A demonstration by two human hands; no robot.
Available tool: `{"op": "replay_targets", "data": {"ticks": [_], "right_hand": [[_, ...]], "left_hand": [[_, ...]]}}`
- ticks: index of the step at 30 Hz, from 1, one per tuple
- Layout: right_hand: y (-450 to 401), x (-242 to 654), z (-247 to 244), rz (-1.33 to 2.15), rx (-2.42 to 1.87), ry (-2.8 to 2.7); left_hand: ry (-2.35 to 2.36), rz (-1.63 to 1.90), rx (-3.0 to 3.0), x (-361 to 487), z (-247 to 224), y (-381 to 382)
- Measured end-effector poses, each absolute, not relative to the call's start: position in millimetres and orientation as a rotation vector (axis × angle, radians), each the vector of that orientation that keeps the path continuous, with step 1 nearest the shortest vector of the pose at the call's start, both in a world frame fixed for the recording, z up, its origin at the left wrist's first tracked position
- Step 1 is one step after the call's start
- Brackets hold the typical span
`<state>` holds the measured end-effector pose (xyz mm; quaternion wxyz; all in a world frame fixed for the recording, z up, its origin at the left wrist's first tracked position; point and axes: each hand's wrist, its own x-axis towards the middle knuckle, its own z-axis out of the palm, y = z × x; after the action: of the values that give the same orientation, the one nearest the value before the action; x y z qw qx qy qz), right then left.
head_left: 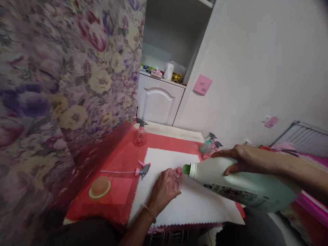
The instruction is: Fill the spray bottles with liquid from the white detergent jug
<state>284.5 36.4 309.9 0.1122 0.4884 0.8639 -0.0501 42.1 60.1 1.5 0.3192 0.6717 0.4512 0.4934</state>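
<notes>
- our left hand (pixel 164 191), in the head view: what does it hold?
- its fingers and thumb close around a small clear pink bottle (pixel 176 180), over the middle of a white mat (pixel 194 208) with a scalloped edge. the bottle's open neck points up. we cannot tell whether its base touches the mat.
- and our right hand (pixel 237 160)?
- it comes in from the right and grips the upper side of a large pale green jug (pixel 230 182). the jug is tipped over, its mouth pointing left, just beside the bottle's neck. we cannot tell whether they touch.
- what lies around our hands?
- to the left is a pink and grey sprayer top (pixel 137 172), its head at the mat's edge, its long tube over a red cover (pixel 169 143). nearer to us sits a round orange dish (pixel 100 186).
- and farther off?
- a pink spray bottle (pixel 139 137) stands upright at the far left; beyond the jug we see a green spray bottle (pixel 206 147).
</notes>
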Motion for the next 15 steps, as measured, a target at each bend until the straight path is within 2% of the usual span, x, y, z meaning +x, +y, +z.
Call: {"op": "replay_targets", "data": {"ticks": [15], "right_hand": [[34.4, 280.1, 313.0, -0.158, 1.442, 2.498]], "left_hand": [[1.200, 1.286, 1.796, 41.8, 2.8, 59.8]]}}
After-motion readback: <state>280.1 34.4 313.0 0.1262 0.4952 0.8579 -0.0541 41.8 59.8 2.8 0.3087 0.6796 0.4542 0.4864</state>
